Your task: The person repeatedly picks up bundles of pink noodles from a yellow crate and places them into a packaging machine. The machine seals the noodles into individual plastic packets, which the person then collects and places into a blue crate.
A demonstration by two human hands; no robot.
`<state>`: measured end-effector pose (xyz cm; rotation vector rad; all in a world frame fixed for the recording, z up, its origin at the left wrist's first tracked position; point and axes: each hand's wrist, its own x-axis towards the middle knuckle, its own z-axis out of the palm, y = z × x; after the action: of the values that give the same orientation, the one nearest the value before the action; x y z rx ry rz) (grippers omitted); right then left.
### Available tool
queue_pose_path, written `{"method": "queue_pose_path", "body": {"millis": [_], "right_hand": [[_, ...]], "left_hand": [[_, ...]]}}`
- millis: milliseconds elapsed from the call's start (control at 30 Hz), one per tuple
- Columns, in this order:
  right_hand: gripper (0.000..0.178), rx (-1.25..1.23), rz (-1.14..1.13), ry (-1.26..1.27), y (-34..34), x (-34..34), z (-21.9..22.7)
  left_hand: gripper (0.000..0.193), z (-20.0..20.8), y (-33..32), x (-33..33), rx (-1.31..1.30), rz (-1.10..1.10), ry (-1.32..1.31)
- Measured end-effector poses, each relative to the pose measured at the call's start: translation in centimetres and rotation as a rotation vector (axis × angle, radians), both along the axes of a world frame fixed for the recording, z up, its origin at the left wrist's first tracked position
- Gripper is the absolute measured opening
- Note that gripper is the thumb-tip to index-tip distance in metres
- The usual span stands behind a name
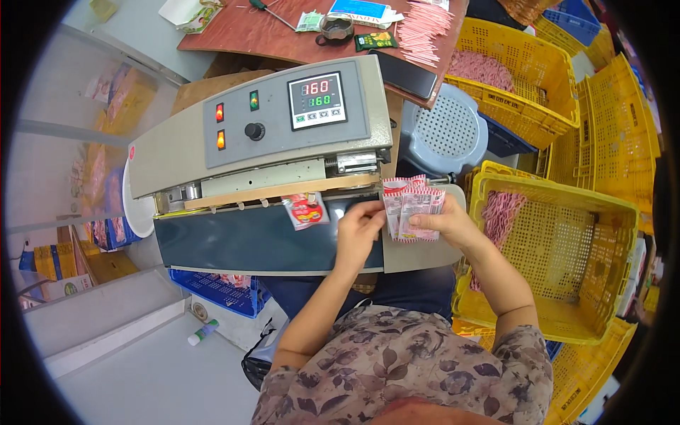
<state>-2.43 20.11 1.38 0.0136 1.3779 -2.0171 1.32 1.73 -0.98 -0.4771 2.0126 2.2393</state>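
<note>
My right hand [452, 223] grips a small fanned stack of pink-and-white sachets [418, 212], its thumb pressed on the front one. Just left of the stack is my left hand [361, 230], fingers bent and drawn together by the sachets' left edge; whatever they may pinch is hidden. Both hands are over the right end of a continuous band sealer [255, 134] with a grey control panel and a lit display. A red-and-white sachet [307, 212] hangs from the sealer's band, above the dark conveyor belt [248, 241].
Yellow crates [559, 248] stand to the right, some holding pink strips. A blue-grey stool [446, 127] is behind the sealer's right end. On the red-brown table [283, 35] lie a phone [404, 73], a screwdriver [273, 14] and pink sticks [425, 32]. A blue basket [223, 287] sits below.
</note>
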Motion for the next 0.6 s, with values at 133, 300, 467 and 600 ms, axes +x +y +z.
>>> {"method": "queue_pose_path", "body": {"millis": [133,300,467,600], "right_hand": [[0.031,-0.020,-0.056,-0.051,-0.4,-0.4,-0.1],[0.035,-0.047,-0.171,-0.189,0.7,-1.2,0.2],[0.037,0.027,-0.137,-0.138,0.1,-1.8,0.9],[0.038,0.035,-0.076,-0.075,-0.7,-1.4,0.4]], "left_hand": [[0.009,0.1,-0.2,-1.5,0.185,-0.020,-0.133],[0.010,-0.4,-4.5,-0.9,0.184,0.090,-0.217],[0.011,-0.4,-4.2,1.7,-0.168,0.421,0.239],[0.010,0.3,-0.2,0.6,0.060,0.133,0.023]]}}
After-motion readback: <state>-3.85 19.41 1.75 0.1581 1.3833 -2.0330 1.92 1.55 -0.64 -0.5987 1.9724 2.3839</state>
